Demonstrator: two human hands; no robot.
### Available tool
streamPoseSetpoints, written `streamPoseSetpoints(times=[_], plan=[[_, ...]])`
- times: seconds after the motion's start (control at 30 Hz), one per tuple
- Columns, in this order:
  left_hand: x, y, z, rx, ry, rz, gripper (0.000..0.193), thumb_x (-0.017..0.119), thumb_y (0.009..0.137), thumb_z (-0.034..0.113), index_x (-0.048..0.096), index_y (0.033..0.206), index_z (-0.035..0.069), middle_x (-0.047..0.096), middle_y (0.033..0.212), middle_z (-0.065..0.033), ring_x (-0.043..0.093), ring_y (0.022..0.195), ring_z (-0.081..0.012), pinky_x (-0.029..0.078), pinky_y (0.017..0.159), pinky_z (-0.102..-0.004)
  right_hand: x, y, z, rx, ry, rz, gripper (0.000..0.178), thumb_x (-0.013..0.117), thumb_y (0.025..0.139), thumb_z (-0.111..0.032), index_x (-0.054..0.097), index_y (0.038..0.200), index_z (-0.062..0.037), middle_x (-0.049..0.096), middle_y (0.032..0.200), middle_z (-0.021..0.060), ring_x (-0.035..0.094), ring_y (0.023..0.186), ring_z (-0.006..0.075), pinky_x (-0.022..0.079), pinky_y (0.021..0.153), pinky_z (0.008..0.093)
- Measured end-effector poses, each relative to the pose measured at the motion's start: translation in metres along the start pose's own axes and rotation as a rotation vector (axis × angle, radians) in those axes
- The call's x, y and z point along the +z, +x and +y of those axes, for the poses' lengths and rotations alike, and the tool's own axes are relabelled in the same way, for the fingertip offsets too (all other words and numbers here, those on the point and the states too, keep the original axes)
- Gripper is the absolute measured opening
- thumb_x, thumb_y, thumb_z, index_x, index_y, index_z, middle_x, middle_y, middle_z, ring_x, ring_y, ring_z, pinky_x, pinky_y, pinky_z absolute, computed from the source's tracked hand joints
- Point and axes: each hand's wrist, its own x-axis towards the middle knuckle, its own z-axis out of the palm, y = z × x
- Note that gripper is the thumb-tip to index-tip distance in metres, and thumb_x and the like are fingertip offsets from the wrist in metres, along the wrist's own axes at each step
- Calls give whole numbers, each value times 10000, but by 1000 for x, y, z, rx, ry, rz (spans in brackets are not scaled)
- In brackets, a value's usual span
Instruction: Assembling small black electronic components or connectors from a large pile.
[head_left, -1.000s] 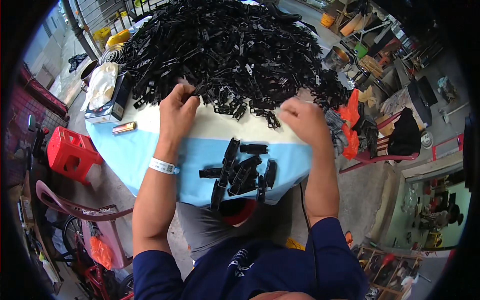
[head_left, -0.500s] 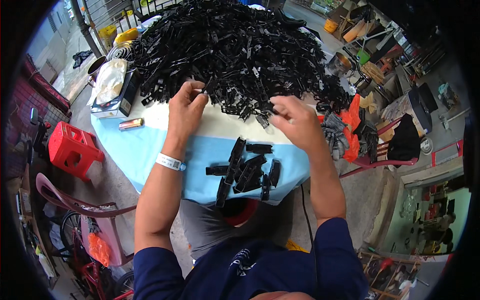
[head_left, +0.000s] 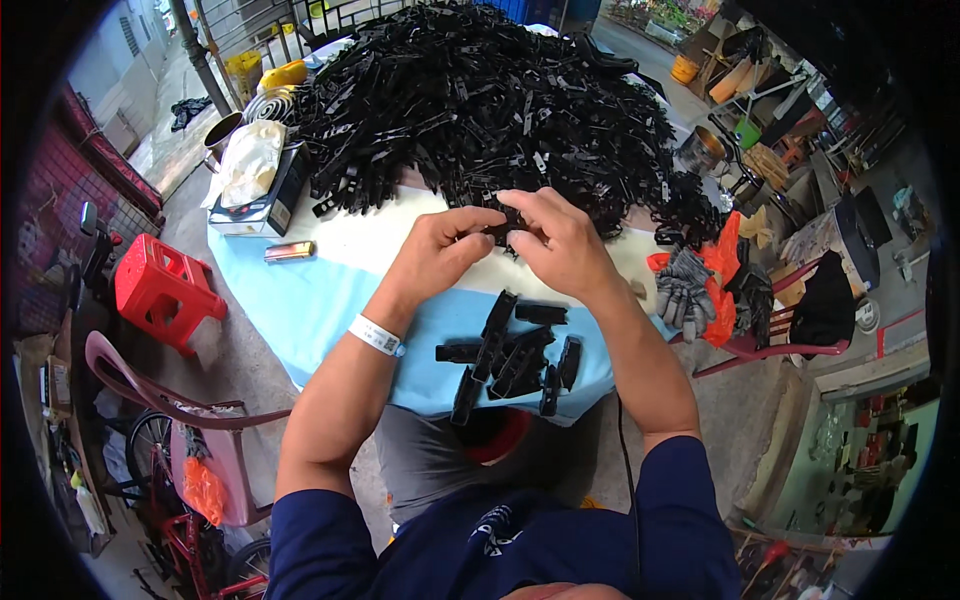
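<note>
My left hand (head_left: 448,248) and my right hand (head_left: 562,242) meet at the near edge of a big pile of small black plastic pieces (head_left: 470,110). Thumb and fingers of each hand are bent into a pinch, fingertips facing and close together. Dark bits show between them, hard to separate from the pile behind, so the pieces' exact shape is hidden. Below my hands, several black blocks (head_left: 518,360), apparently stacks of such pieces, lie in a loose group on the light-blue cloth (head_left: 330,310). A white band (head_left: 377,334) circles my left wrist.
At the table's left stand a dark box (head_left: 248,215) with a crumpled pale bag (head_left: 252,160) on it and a small orange-and-dark pack (head_left: 290,252). Grey gloves (head_left: 686,290) and an orange bag (head_left: 722,310) lie right. A red stool (head_left: 165,290) stands left on the floor.
My left hand has moved right and away from the left part of the pile. My right hand has moved slightly left, so their fingertips now nearly meet. The whole view has shifted slightly.
</note>
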Motion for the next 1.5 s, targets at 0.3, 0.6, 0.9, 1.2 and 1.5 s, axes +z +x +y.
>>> streamPoseSetpoints(times=[0.3, 0.6, 0.9, 1.2, 1.5], plan=[[2, 5, -2, 31, -46, 170, 331, 649, 928, 52, 681, 1256, 23, 634, 850, 20, 572, 751, -58, 485, 672, -232, -6, -17, 19, 446, 786, 137, 269, 713, 979, -147, 675, 1168, 42, 741, 887, 123, 738, 749, 178, 627, 688, 311], [12, 3, 6, 249, 322, 174, 415, 719, 827, -20, 699, 1238, 34, 670, 841, -57, 609, 700, -121, 505, 655, -262, 2, -15, 23, 679, 1029, 83, 275, 765, 946, -246, 696, 1000, 14, 716, 793, 105, 679, 604, 166, 567, 550, 288], [21, 7, 7, 366, 352, 152, 440, 702, 797, -17, 704, 1232, 50, 647, 792, -111, 622, 633, -224, 513, 617, -335, 2, -14, 18, 677, 717, 139, 242, 778, 933, -234, 684, 883, -17, 682, 720, 54, 632, 572, 99, 517, 495, 239], [14, 4, -4, 77, 151, 199, 170, 625, 928, 54, 728, 1049, -7, 740, 815, -97, 675, 748, -121, 532, 699, -276, -1, -21, 13, 332, 293, 29, 197, 714, 978, -191, 740, 980, 4, 711, 785, 36, 631, 648, 77, 520, 601, 254], [15, 6, -1, 100, 148, 288, 90, 642, 906, 57, 692, 898, -17, 701, 742, -66, 608, 665, -96, 508, 646, -261, -74, -43, 46, 601, -461, -59, 261, 745, 844, -296, 749, 960, -62, 747, 867, 137, 725, 832, 324, 562, 775, 409]])
